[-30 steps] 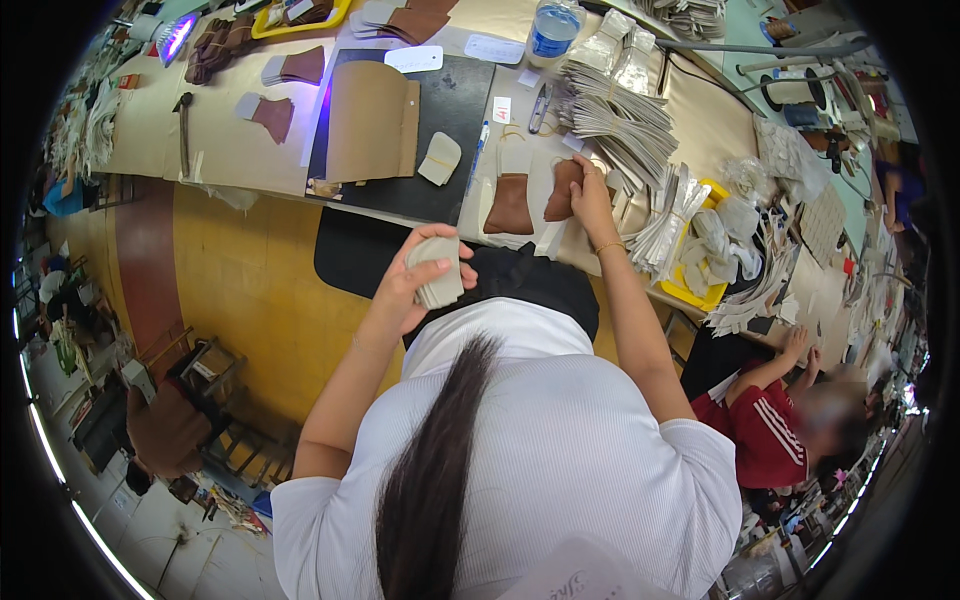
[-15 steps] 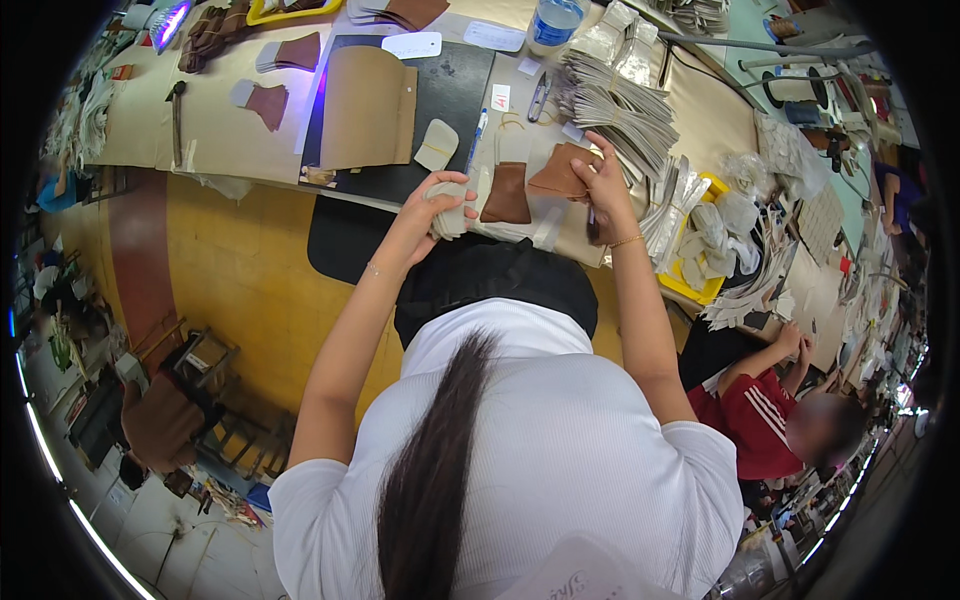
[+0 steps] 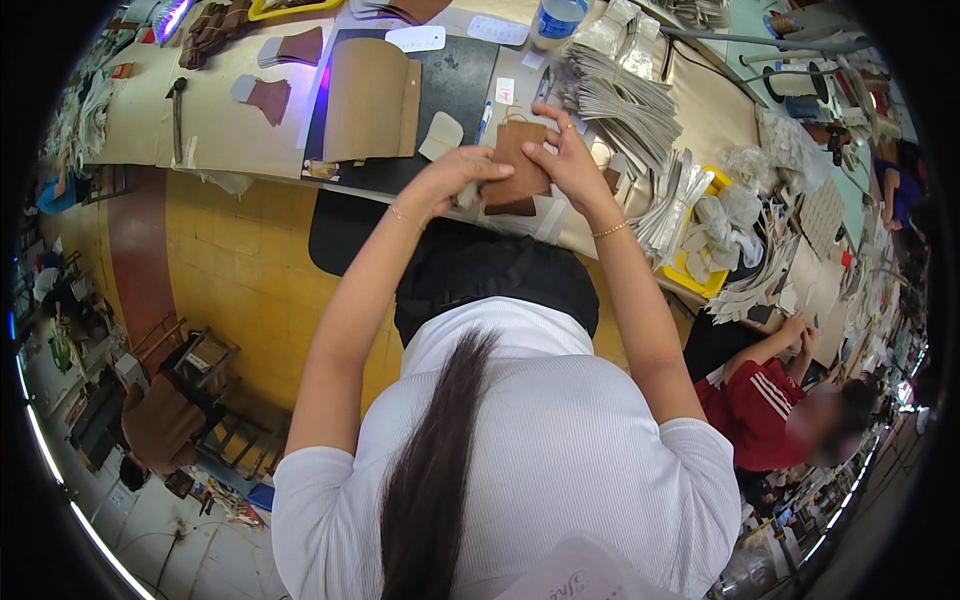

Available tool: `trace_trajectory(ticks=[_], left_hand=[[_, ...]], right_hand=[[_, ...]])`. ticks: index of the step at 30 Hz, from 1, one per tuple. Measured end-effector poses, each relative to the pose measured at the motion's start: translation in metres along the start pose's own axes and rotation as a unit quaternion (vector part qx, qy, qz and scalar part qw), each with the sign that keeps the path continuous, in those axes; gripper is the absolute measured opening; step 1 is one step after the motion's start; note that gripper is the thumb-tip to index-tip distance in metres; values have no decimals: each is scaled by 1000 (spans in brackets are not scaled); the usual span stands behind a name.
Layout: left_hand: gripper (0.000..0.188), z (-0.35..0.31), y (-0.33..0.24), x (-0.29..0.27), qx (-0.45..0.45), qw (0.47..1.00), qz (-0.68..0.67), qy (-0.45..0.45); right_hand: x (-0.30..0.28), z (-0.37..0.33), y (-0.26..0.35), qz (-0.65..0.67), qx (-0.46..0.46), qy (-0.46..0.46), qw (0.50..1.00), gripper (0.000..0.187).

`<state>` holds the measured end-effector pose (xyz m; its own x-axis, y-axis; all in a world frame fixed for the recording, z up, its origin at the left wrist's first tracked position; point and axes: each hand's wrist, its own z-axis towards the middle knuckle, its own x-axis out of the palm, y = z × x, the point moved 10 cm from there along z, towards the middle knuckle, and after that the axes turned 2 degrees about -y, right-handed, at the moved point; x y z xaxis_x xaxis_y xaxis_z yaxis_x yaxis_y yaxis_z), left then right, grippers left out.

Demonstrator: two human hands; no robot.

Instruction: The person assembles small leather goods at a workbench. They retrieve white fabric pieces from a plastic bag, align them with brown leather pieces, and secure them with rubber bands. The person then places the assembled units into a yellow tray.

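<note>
A brown leather-like piece (image 3: 518,165) is held up between my two hands over the front of the table. My left hand (image 3: 448,178) is closed, its thumb and fingers gripping the left edge of this piece. Below those fingers a bit of the pale pieces (image 3: 466,196) shows, mostly hidden in the palm. With its thumb on the front, my right hand (image 3: 572,168) pinches the right side of the same piece. Another brown piece (image 3: 513,207) lies on the table beneath it, largely covered. A small pale stack (image 3: 441,137) lies just beyond my left hand.
A dark mat (image 3: 456,80) bears a curved brown board (image 3: 365,100). A blue-and-white pen (image 3: 485,122) lies beyond my hands. Bundled grey strips (image 3: 620,105) and a yellow basket (image 3: 690,275) of scraps are at right. A person in red (image 3: 760,410) sits to the right.
My right hand has moved left with the brown piece, and my left hand has come right to take its edge. The pale pieces in my left hand are now mostly hidden.
</note>
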<state>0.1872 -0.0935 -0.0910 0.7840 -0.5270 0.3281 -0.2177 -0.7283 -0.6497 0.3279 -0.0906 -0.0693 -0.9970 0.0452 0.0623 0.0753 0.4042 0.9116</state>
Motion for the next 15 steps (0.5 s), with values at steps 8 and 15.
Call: trace_trajectory(ticks=[8,15], left_hand=[[31,-22,-77,-51,147,985,29,-81],[42,-25,-60,-61,175,968,-173,-51]], right_hand=[[-31,19,-45,-100,4,-94,991,31],[-13,-7,-69,-349,-129,-174,912,30]])
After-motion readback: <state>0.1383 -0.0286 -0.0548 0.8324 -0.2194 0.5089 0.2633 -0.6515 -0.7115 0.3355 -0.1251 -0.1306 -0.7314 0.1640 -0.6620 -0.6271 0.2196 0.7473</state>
